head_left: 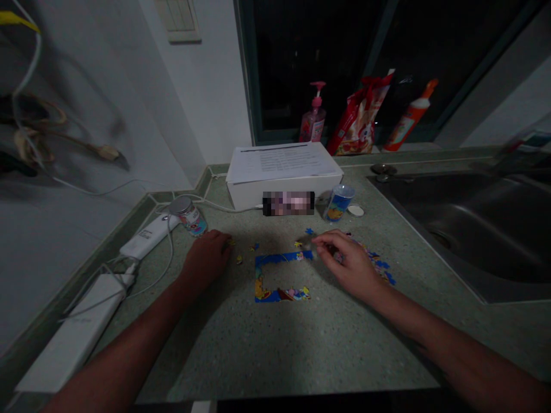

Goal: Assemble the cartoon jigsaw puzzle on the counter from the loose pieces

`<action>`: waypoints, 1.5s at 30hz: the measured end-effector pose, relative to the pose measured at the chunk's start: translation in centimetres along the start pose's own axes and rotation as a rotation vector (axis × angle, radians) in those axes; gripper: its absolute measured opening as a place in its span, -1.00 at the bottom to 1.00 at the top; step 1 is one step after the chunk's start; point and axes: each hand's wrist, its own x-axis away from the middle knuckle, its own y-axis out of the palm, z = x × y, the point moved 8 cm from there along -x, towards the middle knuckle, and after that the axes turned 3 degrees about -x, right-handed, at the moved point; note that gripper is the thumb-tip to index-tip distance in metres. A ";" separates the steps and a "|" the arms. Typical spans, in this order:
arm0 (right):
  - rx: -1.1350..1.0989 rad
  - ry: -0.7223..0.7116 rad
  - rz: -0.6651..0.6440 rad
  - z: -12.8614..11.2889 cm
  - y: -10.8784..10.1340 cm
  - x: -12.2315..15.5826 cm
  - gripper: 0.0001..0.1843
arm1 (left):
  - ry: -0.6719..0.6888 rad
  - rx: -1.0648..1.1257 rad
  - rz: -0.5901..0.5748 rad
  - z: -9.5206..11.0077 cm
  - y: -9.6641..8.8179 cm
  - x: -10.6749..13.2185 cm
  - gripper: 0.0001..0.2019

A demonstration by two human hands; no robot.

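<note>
Dim, grainy light leaves the speckled green stone surface (301,350) shadowed toward the bottom. The dark glass window (310,63) looks black, while the white wall (86,258) at left smears with blur and edge distortion.

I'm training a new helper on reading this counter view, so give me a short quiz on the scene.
1. Which is nearer the silver-lidded can: the left hand or the right hand?
2. True or false: the partly built jigsaw puzzle border lies between the two hands.
3. What stands on the sill between the pink pump bottle and the orange-capped bottle?

Key: 1. The left hand. 2. True. 3. A red bag.
</note>
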 end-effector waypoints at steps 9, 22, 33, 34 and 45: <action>0.000 0.012 -0.030 0.2 0.3 0.2 -0.83 | 0.012 0.011 -0.018 0.2 -0.1 -0.1 -0.63; 0.051 0.046 0.129 0.5 -1.3 0.0 -0.80 | 0.006 -0.022 -0.023 0.3 0.0 -0.1 -0.62; 0.026 0.044 0.060 0.5 -0.7 0.0 -0.79 | 0.024 -0.004 -0.023 0.3 0.0 -0.2 -0.60; 0.023 0.043 0.051 0.5 -0.6 0.0 -0.79 | 0.022 -0.010 -0.021 0.3 0.0 -0.2 -0.60; 0.055 0.018 0.018 0.7 -0.1 0.0 -0.78 | 0.022 -0.034 -0.016 0.3 0.2 -0.2 -0.62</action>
